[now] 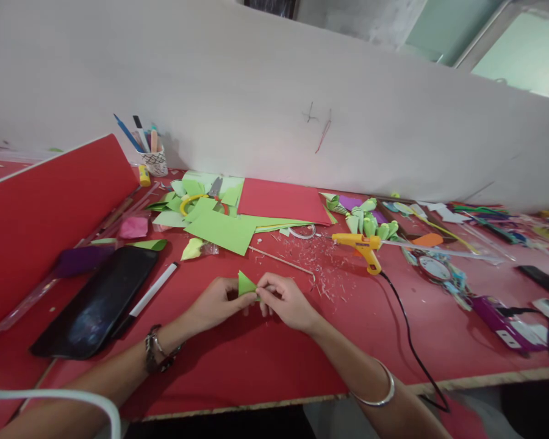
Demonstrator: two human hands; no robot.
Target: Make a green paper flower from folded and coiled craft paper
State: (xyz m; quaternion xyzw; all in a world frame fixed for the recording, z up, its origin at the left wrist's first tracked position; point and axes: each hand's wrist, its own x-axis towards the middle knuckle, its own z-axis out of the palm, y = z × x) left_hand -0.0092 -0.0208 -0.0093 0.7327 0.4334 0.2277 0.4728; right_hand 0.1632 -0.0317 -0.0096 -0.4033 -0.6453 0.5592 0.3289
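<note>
Nothing I can actually read, folks! Out beyond my right hand (286, 299) and off to its right, there's a small dark marking on the side of the yellow glue gun (357, 242), but it's too small and blurred for me to make out a single letter. Farther right of that hand, the purple box (507, 326) shows pale patches, and no word or number comes through there either. Over past my left hand (220, 302), well ahead and to its left, the cup (154, 163) carries dark patterned lines, and I can't read any lettering in them.
</note>
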